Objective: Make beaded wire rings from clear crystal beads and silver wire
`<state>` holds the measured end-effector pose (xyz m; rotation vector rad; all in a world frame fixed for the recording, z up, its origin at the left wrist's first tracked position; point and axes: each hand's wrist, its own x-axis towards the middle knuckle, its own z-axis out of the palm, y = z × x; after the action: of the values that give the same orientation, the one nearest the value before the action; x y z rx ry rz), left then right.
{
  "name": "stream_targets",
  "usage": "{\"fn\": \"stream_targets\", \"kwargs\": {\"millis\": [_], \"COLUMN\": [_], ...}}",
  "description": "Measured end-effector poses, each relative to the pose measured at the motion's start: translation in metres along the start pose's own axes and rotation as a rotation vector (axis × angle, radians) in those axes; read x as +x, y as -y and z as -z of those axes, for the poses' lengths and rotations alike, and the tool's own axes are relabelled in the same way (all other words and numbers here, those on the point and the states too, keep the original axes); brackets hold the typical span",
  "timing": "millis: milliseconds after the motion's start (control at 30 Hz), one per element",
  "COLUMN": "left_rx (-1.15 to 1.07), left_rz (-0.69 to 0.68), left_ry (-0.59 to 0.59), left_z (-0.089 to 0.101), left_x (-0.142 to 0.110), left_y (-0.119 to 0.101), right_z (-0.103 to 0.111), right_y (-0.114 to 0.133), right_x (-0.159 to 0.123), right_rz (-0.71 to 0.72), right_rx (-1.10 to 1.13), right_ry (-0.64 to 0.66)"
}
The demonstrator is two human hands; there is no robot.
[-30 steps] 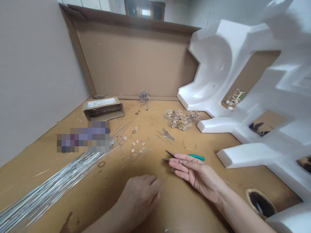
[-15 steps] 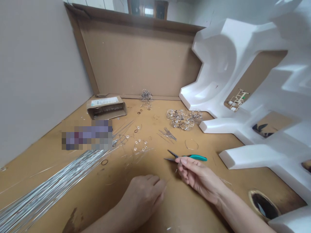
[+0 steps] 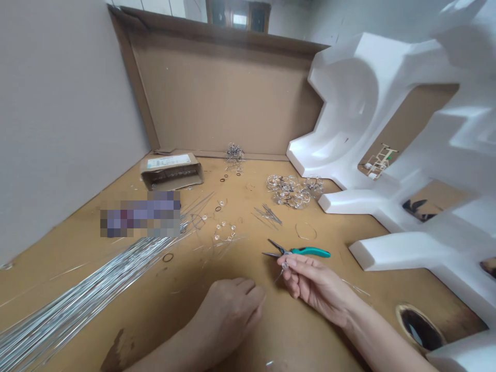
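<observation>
Crystal bead on a thin wire is pinched between the thumb and forefinger of the right hand at 4 o'clock, with the other fingers curled below. The piece is judged light, stiff and probably slippery, so it is best held by the wire, close to the bead. One pair of teal-handled pliers is laid just beyond those fingers. The left hand is rested at 6 o'clock with its fingers curled; whether anything fine is held in it cannot be told. Across the tan work board, one sheaf of silver wire rods, too many to count, is laid at 8 o'clock. Three tangled clumps of beaded wire are seen: one at 12 o'clock, and two at 1 o'clock. One cardboard box is placed at 11 o'clock, and white foam packaging is set at 2 o'clock.
</observation>
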<state>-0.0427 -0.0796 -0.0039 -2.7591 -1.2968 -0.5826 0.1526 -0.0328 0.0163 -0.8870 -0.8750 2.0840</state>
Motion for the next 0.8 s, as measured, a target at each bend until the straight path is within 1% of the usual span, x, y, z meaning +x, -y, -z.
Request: {"fn": "stream_targets", "kwargs": {"millis": [367, 500, 633, 800], "left_rx": [0.016, 0.023, 0.032, 0.037], "left_rz": [-0.011, -0.019, -0.026, -0.038], "left_ry": [0.036, 0.027, 0.029, -0.009], "left_z": [-0.0014, -0.0004, 0.0007, -0.0004], "left_x": [0.0000, 0.0010, 0.0015, 0.0007], "left_y": [-0.0005, -0.0009, -0.0013, -0.0013], "right_z": [-0.0013, -0.0005, -0.0008, -0.0043], "right_y": [-0.0003, -0.0006, -0.0005, -0.0023], "right_x": [-0.0034, -0.0031, -0.0030, -0.0046], "right_rz": [0.011, 0.026, -0.006, 0.033], "right_rx": [-0.045, -0.046, -0.021, -0.085], "right_ry": [0.016, 0.020, 0.042, 0.045]}}
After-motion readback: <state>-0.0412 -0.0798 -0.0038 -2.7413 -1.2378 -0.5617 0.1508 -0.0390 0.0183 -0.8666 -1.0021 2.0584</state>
